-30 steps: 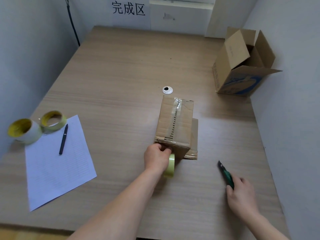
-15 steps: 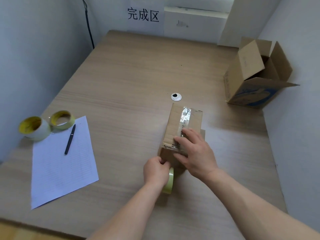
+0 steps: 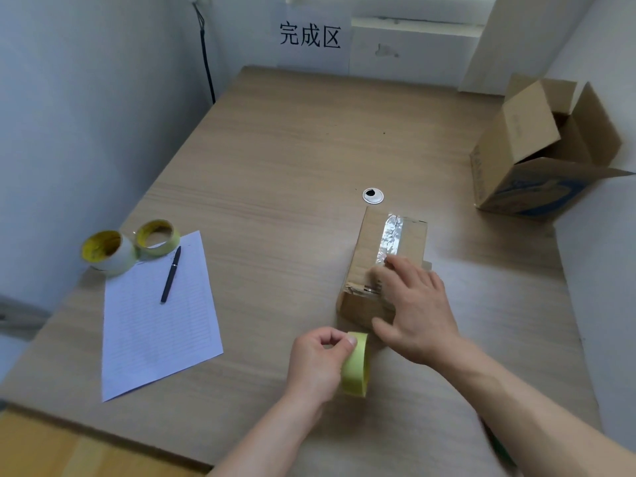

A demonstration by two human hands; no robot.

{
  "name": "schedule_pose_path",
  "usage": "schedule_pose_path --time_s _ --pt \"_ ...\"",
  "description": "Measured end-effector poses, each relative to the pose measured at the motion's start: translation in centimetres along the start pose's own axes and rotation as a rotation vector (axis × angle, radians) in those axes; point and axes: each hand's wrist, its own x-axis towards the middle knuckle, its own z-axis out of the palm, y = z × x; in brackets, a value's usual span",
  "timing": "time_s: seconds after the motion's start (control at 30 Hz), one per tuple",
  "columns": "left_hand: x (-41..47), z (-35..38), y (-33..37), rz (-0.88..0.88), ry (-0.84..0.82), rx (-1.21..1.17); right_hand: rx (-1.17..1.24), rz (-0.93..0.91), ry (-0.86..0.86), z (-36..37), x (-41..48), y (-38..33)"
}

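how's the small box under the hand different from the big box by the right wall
The small box is closed, with clear tape along its top; the big box has its flaps open. The small box is plain brown; the big box carries blue print. The right hand presses on the small box; nothing touches the big box. Both are brown cardboard on the table.

The left hand (image 3: 316,359) and right hand (image 3: 416,315) are bare, as are both forearms.
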Motion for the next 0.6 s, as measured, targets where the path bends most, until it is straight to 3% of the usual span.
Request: schedule_pose_path --time_s 0.1,0.13,0.27,0.4,0.6 --pt "-1.1 -0.2 0.8 -0.025 0.006 -0.113 0.382 0.187 0.262 -2.4 -3.4 -3.0" --pt "-1.6 -0.3 1.2 -0.042 0.003 -0.160 0.500 0.241 0.261 -2.7 -5.0 -4.2" --pt "-3.2 0.1 2.0 -0.104 -0.025 -0.260 0.777 0.503 -0.078 -1.5 -9.1 -7.5" --pt "-4.0 0.3 1.9 -0.128 -0.066 -0.245 1.115 0.676 -0.108 -0.8 -9.7 -7.8" --pt "-5.4 0.8 0.6 0.012 -0.138 -0.175 0.632 0.615 -0.225 -2.5 -9.1 -6.9"
